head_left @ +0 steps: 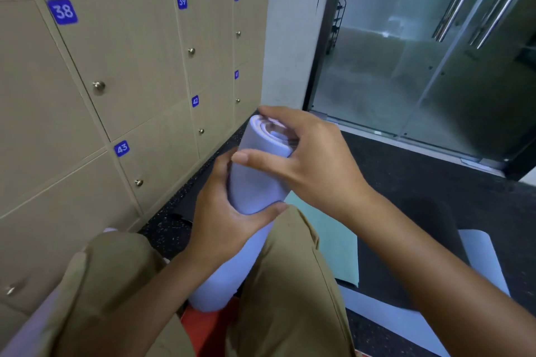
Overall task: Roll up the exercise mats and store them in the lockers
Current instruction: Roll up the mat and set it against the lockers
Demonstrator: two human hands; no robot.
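At frame centre my left grip (229,209) clasps the rolled lilac mat (255,182); my right grip (301,151) cups its top end (lockers (130,61) shut, upper left).

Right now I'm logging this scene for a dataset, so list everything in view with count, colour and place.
rolled mat: one, lilac, upright between the knees, held by both hands
green mat: one, pale green, flat on the floor right of the legs
white mat: one, whitish, floor at lower right, end curled
lockers: numbered 38 to 43, beige with blue tags and metal knobs, left wall, all shut
glass door: one, frosted, upper right
floor: dark speckled
trousers: khaki, bottom centre
left hand: grips the roll's middle
right hand: fingers over the roll's top end
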